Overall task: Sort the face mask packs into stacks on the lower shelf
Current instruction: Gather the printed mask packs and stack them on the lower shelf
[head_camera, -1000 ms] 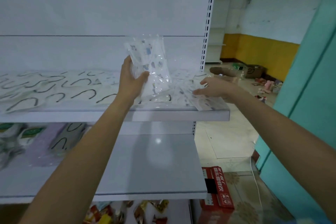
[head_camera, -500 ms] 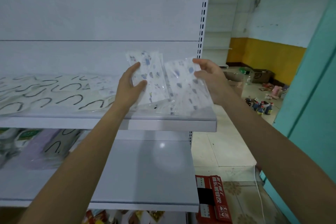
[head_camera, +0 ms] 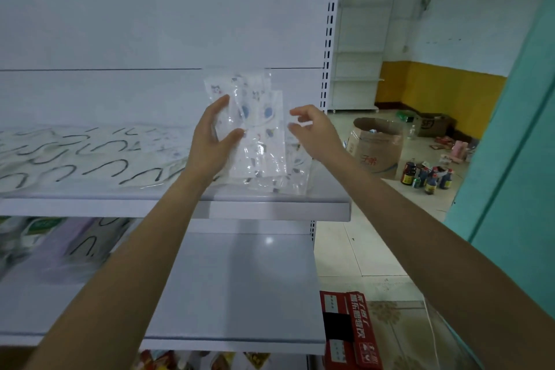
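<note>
My left hand (head_camera: pixel 210 144) grips a small bunch of clear packs of patterned face masks (head_camera: pixel 258 135), held upright above the upper shelf (head_camera: pixel 270 207). My right hand (head_camera: pixel 318 135) hovers at the bunch's right edge with loosely curled fingers and a gap between thumb and forefinger. More patterned packs (head_camera: pixel 295 173) lie on the shelf under the bunch. White packs with black ear loops (head_camera: pixel 75 159) cover the left of the upper shelf. On the lower shelf (head_camera: pixel 240 294), several packs (head_camera: pixel 60 243) lie at the left, while its right half is bare.
A red carton (head_camera: pixel 351 330) stands on the floor by the shelf's right end. Farther off are an open cardboard box (head_camera: pixel 375 144) and a cluster of dark bottles (head_camera: pixel 426 177). A teal panel (head_camera: pixel 525 159) rises on the right.
My right hand lifted a patterned pack off the upper shelf and brought it against the pack in my left hand. Both packs now sit in my left hand, and the right hand's fingers have come apart.
</note>
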A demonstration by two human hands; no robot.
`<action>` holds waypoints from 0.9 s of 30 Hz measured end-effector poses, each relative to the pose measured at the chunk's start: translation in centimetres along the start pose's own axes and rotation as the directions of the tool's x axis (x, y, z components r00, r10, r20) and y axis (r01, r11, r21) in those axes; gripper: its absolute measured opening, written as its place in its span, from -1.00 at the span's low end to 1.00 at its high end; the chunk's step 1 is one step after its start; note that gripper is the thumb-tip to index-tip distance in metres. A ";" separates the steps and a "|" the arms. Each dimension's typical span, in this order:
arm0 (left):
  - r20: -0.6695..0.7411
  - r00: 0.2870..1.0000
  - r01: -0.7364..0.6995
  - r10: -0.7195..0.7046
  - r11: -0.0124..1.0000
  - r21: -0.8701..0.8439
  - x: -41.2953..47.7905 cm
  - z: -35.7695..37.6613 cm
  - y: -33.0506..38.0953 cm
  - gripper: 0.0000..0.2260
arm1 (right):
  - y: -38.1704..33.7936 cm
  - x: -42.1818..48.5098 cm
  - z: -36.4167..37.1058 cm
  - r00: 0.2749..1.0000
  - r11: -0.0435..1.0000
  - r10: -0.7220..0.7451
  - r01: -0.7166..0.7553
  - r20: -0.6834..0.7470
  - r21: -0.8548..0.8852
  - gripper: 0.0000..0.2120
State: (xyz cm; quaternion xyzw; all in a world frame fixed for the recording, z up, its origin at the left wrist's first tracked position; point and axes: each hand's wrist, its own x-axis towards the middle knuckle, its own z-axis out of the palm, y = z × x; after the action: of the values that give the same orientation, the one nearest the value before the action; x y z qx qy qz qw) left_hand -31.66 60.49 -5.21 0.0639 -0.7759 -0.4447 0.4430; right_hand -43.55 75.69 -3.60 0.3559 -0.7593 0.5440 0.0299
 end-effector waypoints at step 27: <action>-0.044 0.992 0.116 -0.115 0.993 0.018 0.4 -4.7 -2.4 -0.59 | -2.4 -2.2 -2.3 0.998 0.843 0.061 -0.045 -0.011 0.536 -0.59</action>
State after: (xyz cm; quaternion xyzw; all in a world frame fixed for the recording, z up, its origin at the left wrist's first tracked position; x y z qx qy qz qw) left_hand -29.07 55.87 -5.69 0.1229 -0.7658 -0.4600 0.4324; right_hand -41.31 78.42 -1.72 0.3215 -0.5867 0.7395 -0.0749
